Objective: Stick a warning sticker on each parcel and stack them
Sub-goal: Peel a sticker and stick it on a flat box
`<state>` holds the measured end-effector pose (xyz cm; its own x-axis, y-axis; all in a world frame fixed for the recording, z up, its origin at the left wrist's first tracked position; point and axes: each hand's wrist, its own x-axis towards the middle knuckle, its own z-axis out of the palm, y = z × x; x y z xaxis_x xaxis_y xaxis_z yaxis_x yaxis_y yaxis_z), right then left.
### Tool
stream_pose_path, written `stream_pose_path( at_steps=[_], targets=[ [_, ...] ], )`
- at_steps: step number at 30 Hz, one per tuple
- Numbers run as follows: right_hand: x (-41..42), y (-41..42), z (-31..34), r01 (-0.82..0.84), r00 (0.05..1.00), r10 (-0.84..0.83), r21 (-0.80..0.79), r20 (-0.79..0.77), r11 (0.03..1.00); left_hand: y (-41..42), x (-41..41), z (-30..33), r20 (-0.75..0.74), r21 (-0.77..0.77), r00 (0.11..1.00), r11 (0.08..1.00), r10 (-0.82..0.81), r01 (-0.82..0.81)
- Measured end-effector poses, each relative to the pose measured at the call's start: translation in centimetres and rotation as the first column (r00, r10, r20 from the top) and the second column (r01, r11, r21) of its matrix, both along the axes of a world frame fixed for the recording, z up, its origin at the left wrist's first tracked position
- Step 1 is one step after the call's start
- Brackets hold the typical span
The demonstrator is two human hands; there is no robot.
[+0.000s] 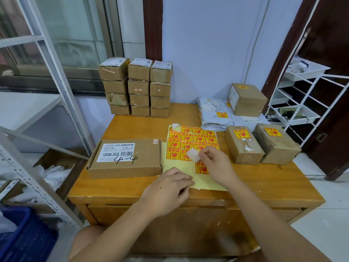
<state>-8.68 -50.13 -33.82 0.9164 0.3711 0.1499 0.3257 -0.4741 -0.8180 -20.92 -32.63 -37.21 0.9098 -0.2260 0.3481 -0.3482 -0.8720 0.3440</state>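
Observation:
A yellow backing sheet (177,168) with several red-and-yellow warning stickers (194,138) lies in the middle of the wooden table (132,188). My right hand (217,164) pinches one sticker (193,155) by its edge, its white back showing as it lifts off the sheet. My left hand (170,188) presses flat on the sheet's near edge. A flat cardboard parcel (125,159) with a white label lies left of the sheet and bears no warning sticker. Two stickered parcels (243,144) (275,143) stand to the right.
Three stacks of small brown boxes (136,87) stand at the table's back left. A stickered box (246,99) rests on grey mailer bags (215,114) at the back right. A white wire rack (302,103) is on the right, metal shelving (37,176) and a blue crate (24,233) on the left.

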Motion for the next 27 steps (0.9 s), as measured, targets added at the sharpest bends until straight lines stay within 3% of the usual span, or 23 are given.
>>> stream_pose_path(
  at_steps=[4, 7, 14, 18, 22, 27],
  targets=[
    [-0.3, 0.0, 0.5, 0.113, 0.993, -0.116, 0.134, 0.011, 0.984, 0.0, 0.1, 0.2, 0.003, 0.003, 1.0, 1.0, -0.006, 0.006],
    [-0.9, -0.2, 0.9, 0.082, 0.972, -0.095, 0.067, 0.216, 0.994, 0.2, 0.1, 0.3, -0.013, -0.016, 1.0, 1.0, -0.009, 0.009],
    [-2.1, -0.8, 0.9, 0.037, 0.709, 0.08, -0.15, 0.701, 0.988, 0.0, -0.3, 0.5, -0.006, -0.146, 0.999, 0.988, 0.042, -0.042],
    [-2.4, -1.0, 1.1, 0.031, 0.62, 0.137, -0.198, 0.773, 0.98, -0.5, -1.1, 1.0, 0.08, -0.316, 0.986, 0.942, 0.144, -0.112],
    [-2.8, -1.2, 1.4, 0.026, 0.553, 0.203, -0.26, 0.808, 0.965, -0.7, -1.1, 3.7, 0.0, -0.615, 0.961, 0.758, 0.277, -0.219],
    [-3.6, -1.3, 1.9, 0.049, 0.484, 0.277, -0.342, 0.83, 0.938, -0.5, -0.6, 6.5, -0.136, -0.606, 0.96, 0.746, 0.243, -0.275]
  ],
)
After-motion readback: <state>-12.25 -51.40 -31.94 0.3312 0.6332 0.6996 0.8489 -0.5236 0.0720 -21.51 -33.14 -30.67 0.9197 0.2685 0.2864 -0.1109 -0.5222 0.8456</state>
